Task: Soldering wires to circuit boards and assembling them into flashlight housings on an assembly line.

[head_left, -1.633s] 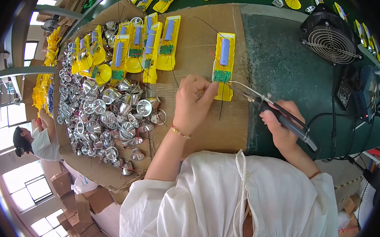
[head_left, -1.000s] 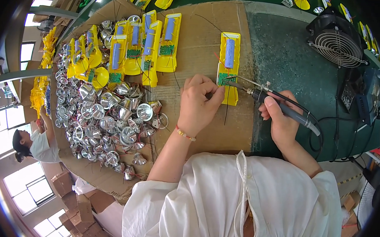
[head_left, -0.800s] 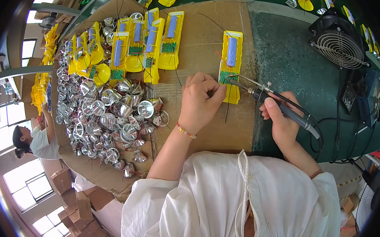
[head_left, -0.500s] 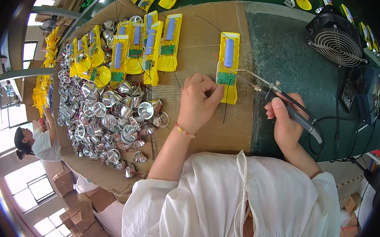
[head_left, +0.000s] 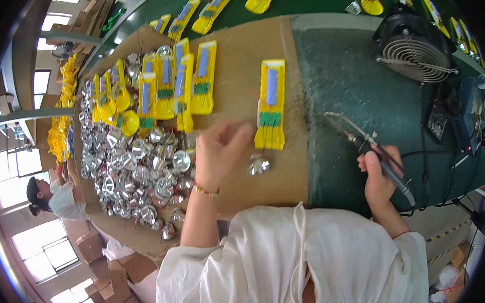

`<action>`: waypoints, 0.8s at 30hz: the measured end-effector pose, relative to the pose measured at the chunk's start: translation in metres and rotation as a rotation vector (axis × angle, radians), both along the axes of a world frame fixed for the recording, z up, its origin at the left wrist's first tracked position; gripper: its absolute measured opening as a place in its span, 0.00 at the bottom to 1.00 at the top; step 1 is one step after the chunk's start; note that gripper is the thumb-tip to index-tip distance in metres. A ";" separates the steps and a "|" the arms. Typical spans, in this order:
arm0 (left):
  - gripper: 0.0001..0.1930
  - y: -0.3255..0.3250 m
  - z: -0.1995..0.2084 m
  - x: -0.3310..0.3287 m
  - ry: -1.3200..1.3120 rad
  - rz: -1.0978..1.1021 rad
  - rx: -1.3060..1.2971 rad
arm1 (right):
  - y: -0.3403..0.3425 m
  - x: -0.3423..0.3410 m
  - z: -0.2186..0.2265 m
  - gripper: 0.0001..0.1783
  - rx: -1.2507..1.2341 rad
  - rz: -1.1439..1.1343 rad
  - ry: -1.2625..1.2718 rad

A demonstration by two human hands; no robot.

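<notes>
The person wears a loose white top with short sleeves, and a thin red-and-gold bracelet (head_left: 205,190) on the left wrist.

Housing (head_left: 271,101): yellow plastic, smooth, semi-gloss
Reflector cups (head_left: 137,168): shiny metallic – mirror finish
Work sheet (head_left: 242,53): brown cardboard, matt
Mat (head_left: 355,86): dark green, rough-looking
Iron (head_left: 371,153): metal tip, dark matt grip
Fan grille (head_left: 418,51): wire metal
</notes>
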State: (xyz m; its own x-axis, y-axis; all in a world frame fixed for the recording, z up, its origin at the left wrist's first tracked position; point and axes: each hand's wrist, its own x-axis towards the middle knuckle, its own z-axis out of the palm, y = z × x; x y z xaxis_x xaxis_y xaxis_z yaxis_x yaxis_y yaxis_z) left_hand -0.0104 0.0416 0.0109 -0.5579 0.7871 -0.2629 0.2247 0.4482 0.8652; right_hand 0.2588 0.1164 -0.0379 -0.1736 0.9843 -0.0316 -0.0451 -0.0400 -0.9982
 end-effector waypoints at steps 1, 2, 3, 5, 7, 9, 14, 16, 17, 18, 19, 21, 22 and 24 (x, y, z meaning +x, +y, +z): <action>0.10 -0.006 -0.012 -0.007 0.193 -0.107 -0.130 | -0.001 0.000 -0.001 0.08 -0.028 -0.005 -0.011; 0.09 0.001 -0.013 -0.007 0.244 -0.242 -0.181 | 0.000 0.001 -0.004 0.09 -0.035 0.005 0.016; 0.09 0.016 -0.014 -0.006 0.249 -0.246 -0.163 | 0.002 0.003 -0.008 0.09 -0.020 0.009 0.013; 0.09 0.064 -0.010 -0.005 0.311 -0.350 -0.196 | 0.009 0.005 -0.012 0.09 -0.040 -0.006 0.006; 0.09 0.125 -0.003 -0.010 0.526 -0.449 -0.116 | 0.010 0.001 -0.008 0.10 -0.061 0.000 0.008; 0.10 0.192 0.004 -0.016 0.597 -0.435 -0.165 | 0.010 -0.003 -0.005 0.10 -0.113 -0.006 0.021; 0.28 0.290 -0.011 -0.043 0.924 0.051 0.241 | 0.012 0.000 -0.003 0.09 -0.100 -0.017 0.053; 0.29 0.287 -0.029 -0.075 1.042 -0.125 0.201 | 0.012 -0.005 -0.003 0.08 -0.148 -0.013 0.082; 0.28 0.288 -0.033 -0.086 0.909 -0.297 0.017 | 0.012 -0.005 -0.002 0.08 -0.173 -0.015 0.091; 0.26 0.279 -0.040 -0.098 0.791 -0.376 0.050 | 0.012 -0.007 -0.001 0.08 -0.180 -0.009 0.087; 0.25 0.271 -0.035 -0.088 0.806 -0.352 0.035 | 0.013 -0.006 -0.001 0.08 -0.185 -0.013 0.083; 0.24 0.241 -0.020 -0.069 0.805 -0.326 0.048 | 0.012 -0.004 -0.004 0.08 -0.205 -0.015 0.092; 0.22 0.218 -0.012 -0.060 0.824 -0.336 0.052 | 0.013 -0.004 -0.002 0.08 -0.196 -0.012 0.092; 0.21 0.156 0.002 -0.034 0.803 -0.332 0.041 | 0.008 -0.001 0.000 0.08 -0.171 -0.001 0.104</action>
